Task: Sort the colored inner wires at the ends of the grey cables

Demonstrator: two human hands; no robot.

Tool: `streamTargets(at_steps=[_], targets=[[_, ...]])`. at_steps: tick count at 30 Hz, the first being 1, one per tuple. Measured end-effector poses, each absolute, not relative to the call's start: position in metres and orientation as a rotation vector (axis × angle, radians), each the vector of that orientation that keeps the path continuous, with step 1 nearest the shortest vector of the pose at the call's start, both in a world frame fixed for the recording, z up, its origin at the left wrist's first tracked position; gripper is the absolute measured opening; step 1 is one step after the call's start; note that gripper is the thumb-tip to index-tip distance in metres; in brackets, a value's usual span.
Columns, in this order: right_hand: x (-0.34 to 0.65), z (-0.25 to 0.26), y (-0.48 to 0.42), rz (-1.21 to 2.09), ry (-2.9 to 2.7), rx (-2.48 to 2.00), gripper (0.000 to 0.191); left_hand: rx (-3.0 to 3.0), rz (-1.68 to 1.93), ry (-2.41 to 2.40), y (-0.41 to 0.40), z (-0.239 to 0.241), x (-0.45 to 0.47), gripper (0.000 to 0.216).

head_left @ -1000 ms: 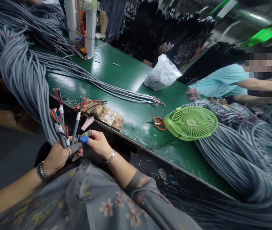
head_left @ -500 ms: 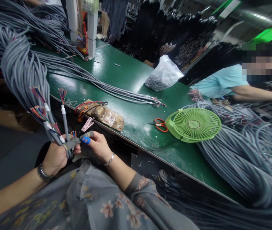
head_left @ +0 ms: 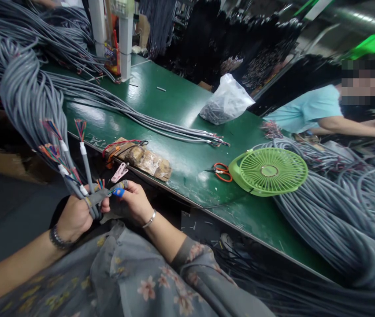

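My left hand [head_left: 80, 215] is closed round several grey cables [head_left: 87, 169], whose stripped ends fan out into coloured wires [head_left: 80, 127] above white sleeves. Grey tape covers some of its fingers. Close beside it, my right hand [head_left: 136, 200] pinches a thin wire [head_left: 112, 191] at the cable ends, with blue tape on the thumb and grey tape on the index finger. A pink clothes peg [head_left: 120, 172] stands just beyond the fingertips, at the table edge. A large looped bundle of grey cable [head_left: 33, 97] hangs behind my left hand.
On the green table [head_left: 161, 105] lie a taped wooden block [head_left: 147, 160], orange-handled scissors [head_left: 223, 172], a green fan [head_left: 269, 171], a clear plastic bag [head_left: 227, 101] and stripped cables [head_left: 174, 130]. More cable bundles [head_left: 332, 233] cover the right side, near a person in light blue [head_left: 319, 108].
The upright cable end by my left hand has tilted slightly left. My hands stay together in nearly the same place; the co-worker's arm has shifted slightly.
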State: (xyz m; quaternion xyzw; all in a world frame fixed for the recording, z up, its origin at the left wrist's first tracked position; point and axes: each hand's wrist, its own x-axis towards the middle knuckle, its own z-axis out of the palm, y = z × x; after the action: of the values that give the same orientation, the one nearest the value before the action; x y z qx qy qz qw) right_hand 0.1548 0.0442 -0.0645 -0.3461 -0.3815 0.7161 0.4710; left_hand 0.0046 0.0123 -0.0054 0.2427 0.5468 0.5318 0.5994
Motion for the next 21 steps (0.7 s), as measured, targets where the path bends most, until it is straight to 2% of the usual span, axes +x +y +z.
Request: streamTargets(at_steps=[5,12,16,21], targets=[[0.148,-0.069,0.044,1.768,-0.851,-0.836,0.053,0.612,1.144,1.263,0.012,-0.006,0.003,0.036],[0.157,-0.068,0.048,1.792,-0.707,-0.928,0.047,0.616,1.258,1.275,0.009,-0.011,0.004,0.036],[0.158,-0.061,0.042,1.840,-0.831,-0.952,0.055,0.628,1.277,1.284,0.008,-0.006,0.009,0.038],[0.150,-0.055,0.039,1.713,-0.980,-0.934,0.058,0.587,1.272,1.328,0.005,0.002,0.013,0.039]])
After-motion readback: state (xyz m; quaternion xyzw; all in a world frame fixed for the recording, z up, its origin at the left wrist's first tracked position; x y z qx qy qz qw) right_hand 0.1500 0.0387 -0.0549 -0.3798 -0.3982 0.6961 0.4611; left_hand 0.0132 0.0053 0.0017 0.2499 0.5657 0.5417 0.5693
